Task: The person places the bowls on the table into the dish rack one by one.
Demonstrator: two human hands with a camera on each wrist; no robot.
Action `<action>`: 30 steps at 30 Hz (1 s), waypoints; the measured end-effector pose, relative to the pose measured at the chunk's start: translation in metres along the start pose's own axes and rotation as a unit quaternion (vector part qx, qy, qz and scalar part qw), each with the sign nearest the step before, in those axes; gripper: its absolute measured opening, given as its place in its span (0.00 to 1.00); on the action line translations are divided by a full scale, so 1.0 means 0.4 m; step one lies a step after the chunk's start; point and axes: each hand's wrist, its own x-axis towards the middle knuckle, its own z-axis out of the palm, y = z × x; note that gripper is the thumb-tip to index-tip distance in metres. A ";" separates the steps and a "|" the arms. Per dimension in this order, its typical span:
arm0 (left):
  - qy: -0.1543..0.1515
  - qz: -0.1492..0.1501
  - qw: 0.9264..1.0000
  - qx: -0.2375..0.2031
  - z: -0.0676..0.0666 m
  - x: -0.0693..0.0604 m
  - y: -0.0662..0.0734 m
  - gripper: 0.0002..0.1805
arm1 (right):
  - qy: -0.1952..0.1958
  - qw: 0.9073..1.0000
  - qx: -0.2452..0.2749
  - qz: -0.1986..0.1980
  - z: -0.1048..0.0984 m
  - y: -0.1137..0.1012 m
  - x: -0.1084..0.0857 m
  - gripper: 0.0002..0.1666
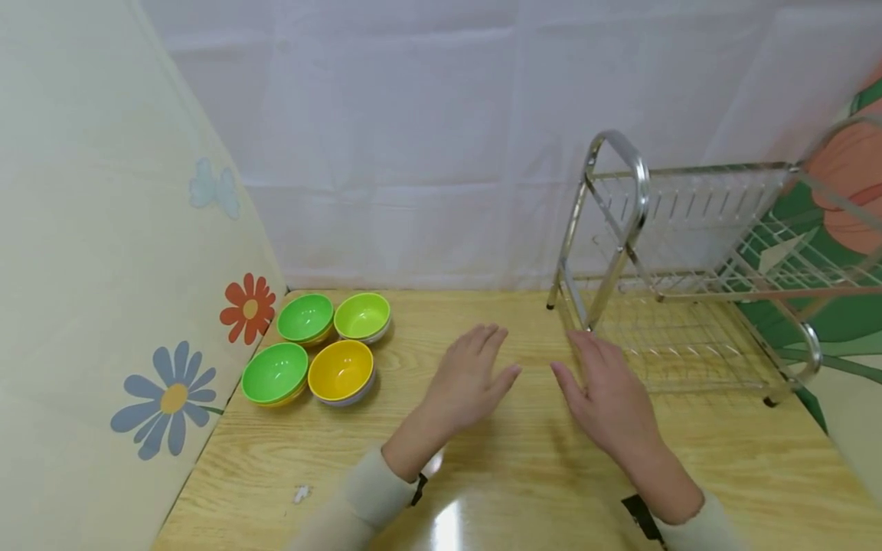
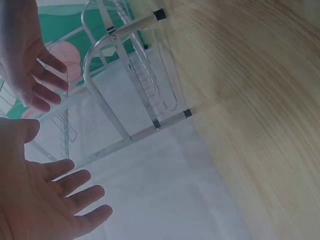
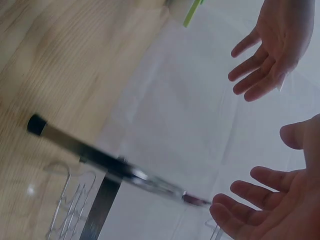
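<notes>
Your L hand is w/ fingers nearly straight, thumb out to the side, nothing in it. Your R hand is much the same: fingers loosely extended, thumb apart, holding nothing. Thumbs point twd each other w/ a gap between, and both hands look raised off the table.

Bowls are all left of your L hand, well apart from it, in a 2-by-2 group. Nearest is the orange bowl; the lime bowl is just beyond that, the front green bowl and rear green bowl farther left. Other colours show under the rims; can't tell if that's nested bowls or just outer walls.

Metal rack stands right of and beyond your R hand, whose fingertips overlap its nearest leg in the head view; can't tell if they touch.

Progress, judging by layout: bowls grouped tidily, none seen on the rack, neither hand on one. So I'd put you at the start or at a pause; can't say which. Approx. all the bowl handling looks left to do, incl. the first grip.
</notes>
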 end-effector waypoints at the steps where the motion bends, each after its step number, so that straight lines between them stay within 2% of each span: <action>1: 0.000 0.004 1.000 0.000 0.000 0.003 0.004 0.35 | 0.006 1.000 -0.003 0.000 -0.006 0.007 -0.001 0.31; 5: -0.007 0.006 1.000 -0.014 0.003 0.014 0.020 0.34 | 0.004 1.000 -0.013 0.018 -0.031 0.035 -0.005 0.29; 11: -0.023 -0.006 0.998 -0.055 0.010 0.034 0.034 0.34 | -0.029 0.997 -0.025 0.069 -0.068 0.087 -0.009 0.28; 20: -0.043 0.007 0.996 -0.080 0.051 0.086 0.060 0.33 | -0.095 0.981 -0.044 0.162 -0.122 0.208 -0.018 0.35; 24: -0.053 0.009 0.994 -0.093 0.079 0.116 0.078 0.32 | -0.104 0.975 -0.048 0.188 -0.151 0.271 -0.027 0.38; 30: -0.068 -0.008 0.989 -0.131 0.098 0.150 0.109 0.31 | -0.081 0.974 -0.057 0.205 -0.179 0.344 -0.029 0.37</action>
